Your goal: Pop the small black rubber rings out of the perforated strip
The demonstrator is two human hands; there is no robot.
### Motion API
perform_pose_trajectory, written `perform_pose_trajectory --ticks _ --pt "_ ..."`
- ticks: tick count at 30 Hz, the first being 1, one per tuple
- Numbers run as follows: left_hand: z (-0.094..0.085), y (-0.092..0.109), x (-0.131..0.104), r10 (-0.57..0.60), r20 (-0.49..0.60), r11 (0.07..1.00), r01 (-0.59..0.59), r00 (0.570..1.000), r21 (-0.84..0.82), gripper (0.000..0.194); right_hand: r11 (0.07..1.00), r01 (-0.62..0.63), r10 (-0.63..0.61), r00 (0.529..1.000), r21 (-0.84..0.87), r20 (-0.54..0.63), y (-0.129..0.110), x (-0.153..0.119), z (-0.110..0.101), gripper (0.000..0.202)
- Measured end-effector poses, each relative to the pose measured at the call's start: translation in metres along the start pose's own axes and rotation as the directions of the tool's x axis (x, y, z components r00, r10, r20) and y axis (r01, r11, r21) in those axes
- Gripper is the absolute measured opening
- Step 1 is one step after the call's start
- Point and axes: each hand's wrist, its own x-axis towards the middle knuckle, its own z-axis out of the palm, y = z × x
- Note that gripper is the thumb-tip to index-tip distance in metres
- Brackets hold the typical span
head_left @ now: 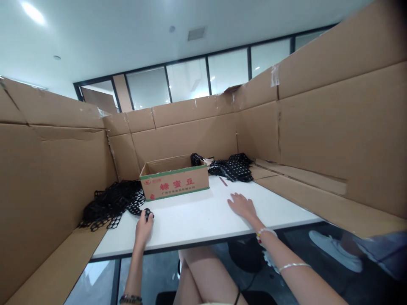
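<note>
My left hand (pixel 144 225) is closed on the end of a black mesh (pixel 114 201), near the front left of the white table (pixel 187 216). The rest of that mesh lies in a loose heap to the left of an open cardboard box (pixel 178 183) with green edges and red print. My right hand (pixel 243 206) rests flat on the table at the right, fingers spread, holding nothing. Beyond it lies a thin reddish strip (pixel 223 181). A second black mesh (pixel 233 167) with white spots showing through is bunched at the back right, and some black mesh hangs over the box's right rear corner.
Tall cardboard walls (pixel 187 131) stand at the back and on both sides of the table. Cardboard flaps lie along its left and right edges. Below, at the right, another person's shoe (pixel 335 250) and leg show near the floor.
</note>
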Motion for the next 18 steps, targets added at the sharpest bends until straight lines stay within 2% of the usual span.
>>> perform_pose_trajectory --ticks 7,18 --pt "-0.002 -0.0031 -0.0004 0.044 0.095 0.997 -0.05 0.995 0.058 0.028 1.0 -0.018 0.018 1.0 -0.019 -0.007 -0.0047 0.0033 -0.0019 0.047" --pt "-0.0036 0.0033 -0.0023 0.01 0.104 0.993 -0.022 0.994 0.112 0.028 0.999 -0.029 0.029 1.0 -0.039 -0.005 -0.0066 0.0089 0.001 0.047"
